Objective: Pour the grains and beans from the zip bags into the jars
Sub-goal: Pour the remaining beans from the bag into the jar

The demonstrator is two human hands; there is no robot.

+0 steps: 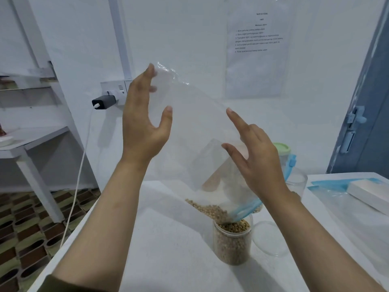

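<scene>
Both hands are raised above the white table [168,239] with a clear zip bag [195,131] tilted between them. The left hand [145,123] holds the bag's upper, closed end: its fingertips pinch the crinkled plastic corner at the top, and the thumb stands apart, pointing up along the near face of the bag. The right hand [259,161] lies against the lower right side of the bag with its fingers straight and spread, touching the plastic rather than curling round it.

The bag slants down from the left hand toward the right wrist, and its blue zip mouth [245,209] hangs just below the right hand, directly over an open clear jar [232,241]. Tan beans [208,208] are gathered in the bag's low corner beneath the right hand and reach down to the mouth, where they meet the heap already in the jar. The jar stands upright on the table below and between the two forearms, filled nearly to its rim.

Just right of that jar, under the right forearm, a clear round lid [268,239] lies flat on the table. Beyond the right hand stands a jar with a green lid [282,149], and beside it another clear jar [296,180] with a blue-edged bag at it. Farther right of the right hand lie an empty blue-zipped bag [328,186] and a white box [370,192]. Left of the left hand, a black charger [104,102] sits in a wall socket.
</scene>
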